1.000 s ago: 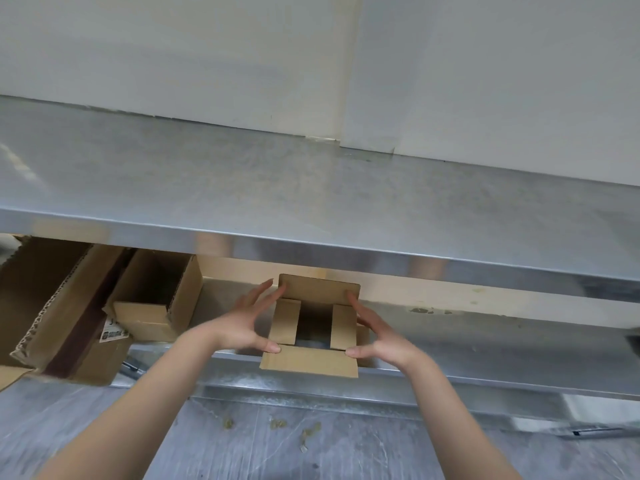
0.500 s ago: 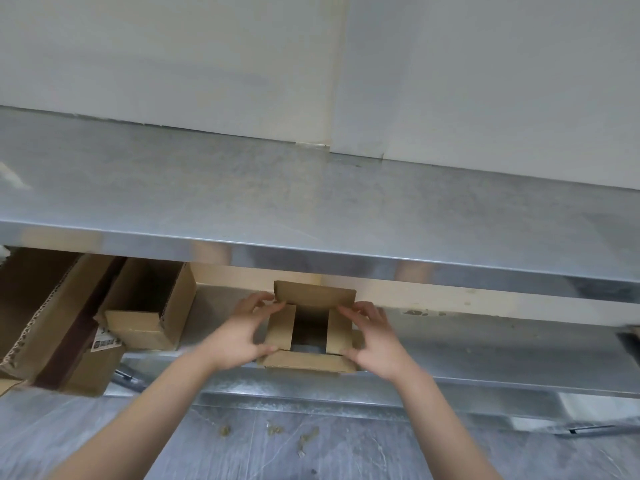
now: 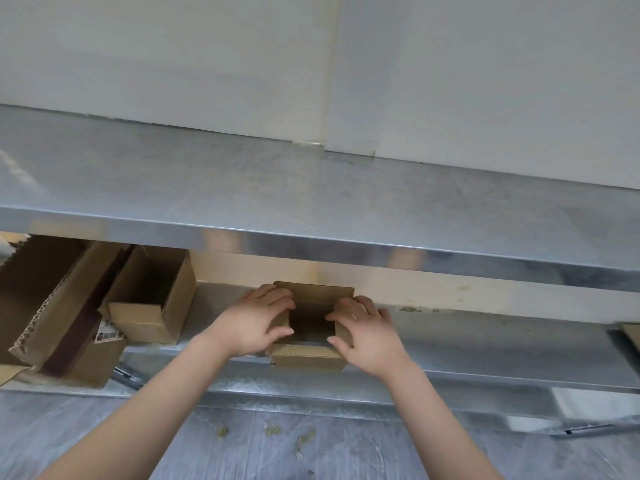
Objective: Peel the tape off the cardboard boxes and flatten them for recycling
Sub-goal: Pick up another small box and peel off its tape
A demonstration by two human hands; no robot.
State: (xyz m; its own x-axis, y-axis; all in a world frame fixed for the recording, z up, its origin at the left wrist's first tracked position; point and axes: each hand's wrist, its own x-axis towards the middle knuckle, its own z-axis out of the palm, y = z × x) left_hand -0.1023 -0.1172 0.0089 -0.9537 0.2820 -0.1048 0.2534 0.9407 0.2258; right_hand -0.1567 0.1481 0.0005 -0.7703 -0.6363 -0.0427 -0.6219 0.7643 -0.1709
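Note:
A small brown cardboard box [image 3: 311,355] sits at the front edge of the lower metal shelf [image 3: 502,355], its top flaps open and its dark inside showing. My left hand [image 3: 256,323] grips the box's left side, fingers curled over the left flap and thumb against it. My right hand [image 3: 363,330] grips the right side the same way, fingers over the right flap. The rear flap [image 3: 318,292] stands up behind both hands. I see no tape on the box.
An open small box [image 3: 152,299] and a larger torn box [image 3: 45,306] with a label lie on the shelf's left. The steel tabletop [image 3: 311,195] overhangs the shelf. Cardboard crumbs [image 3: 273,431] dot the grey floor. Another cardboard edge [image 3: 632,336] shows far right.
Both hands moved from flat beside the side flaps to curled over them, closing in on the box. The side flaps now stand more upright, and the view shifted slightly.

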